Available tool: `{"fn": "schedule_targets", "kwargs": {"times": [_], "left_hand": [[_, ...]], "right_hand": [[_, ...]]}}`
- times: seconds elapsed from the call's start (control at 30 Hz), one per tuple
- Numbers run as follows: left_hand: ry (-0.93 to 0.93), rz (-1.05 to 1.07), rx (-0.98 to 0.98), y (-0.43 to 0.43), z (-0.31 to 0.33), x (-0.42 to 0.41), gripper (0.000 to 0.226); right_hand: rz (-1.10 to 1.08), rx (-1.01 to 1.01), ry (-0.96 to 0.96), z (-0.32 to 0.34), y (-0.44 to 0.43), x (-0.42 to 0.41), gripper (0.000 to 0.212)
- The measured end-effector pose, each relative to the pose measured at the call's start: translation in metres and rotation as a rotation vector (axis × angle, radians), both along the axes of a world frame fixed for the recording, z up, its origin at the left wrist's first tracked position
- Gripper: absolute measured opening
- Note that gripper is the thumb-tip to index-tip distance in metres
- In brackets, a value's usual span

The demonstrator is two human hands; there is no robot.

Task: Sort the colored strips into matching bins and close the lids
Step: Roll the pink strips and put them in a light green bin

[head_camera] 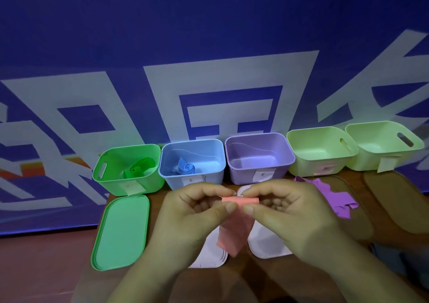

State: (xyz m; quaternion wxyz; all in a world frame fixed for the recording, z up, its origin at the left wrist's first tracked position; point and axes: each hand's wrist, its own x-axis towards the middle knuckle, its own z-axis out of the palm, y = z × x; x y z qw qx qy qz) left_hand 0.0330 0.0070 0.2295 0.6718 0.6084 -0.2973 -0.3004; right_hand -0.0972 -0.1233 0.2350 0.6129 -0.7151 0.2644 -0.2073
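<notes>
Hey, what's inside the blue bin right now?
A rolled blue strip lies in the blue bin. The bin's front wall hides the nearest part of its floor, so anything there cannot be seen.

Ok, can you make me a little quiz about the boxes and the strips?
1. True or false: the purple bin has its lid on.
2. Pick one: what do the left hand and the right hand pinch between them?
A. a purple strip
B. the pink strip
C. a white lid
3. Fill in the colour: the green lid lies flat on the table just in front of the ___ bin.

Key
1. False, it is open on top.
2. B
3. Green: it lies in front of the green bin.
</notes>
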Motion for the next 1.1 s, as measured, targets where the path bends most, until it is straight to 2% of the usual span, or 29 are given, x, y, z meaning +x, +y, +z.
{"fn": "schedule_targets", "kwargs": {"times": [0.27,0.47,0.77,0.83,0.93,1.1], "left_hand": [[-0.111,-0.029,-0.031,-0.004,-0.007,0.004,0.016],[-0.092,-0.062,-0.024,-0.002,-0.008,0.009,0.025],[-0.041,-0.016,-0.017,-0.004,-0.009,0.015,0.026],[-0.045,-0.009,-0.011,-0.004,-0.009,0.016,0.024],[-0.029,0.01,-0.011,-0.005,-0.009,0.018,0.02],[-0.01,0.046,-0.013,-0.01,-0.008,0.018,0.023]], "right_hand": [[0.051,0.085,-0.052,-0.004,-0.012,0.004,0.019],[0.081,0.143,-0.104,-0.008,-0.016,0.009,0.02],[0.034,0.218,-0.114,-0.014,-0.012,0.019,0.014],[0.019,0.228,-0.11,-0.015,-0.011,0.021,0.019],[0.016,0.21,-0.092,-0.017,-0.011,0.023,0.01],[-0.022,0.172,-0.05,-0.021,-0.007,0.025,0.018]]}}
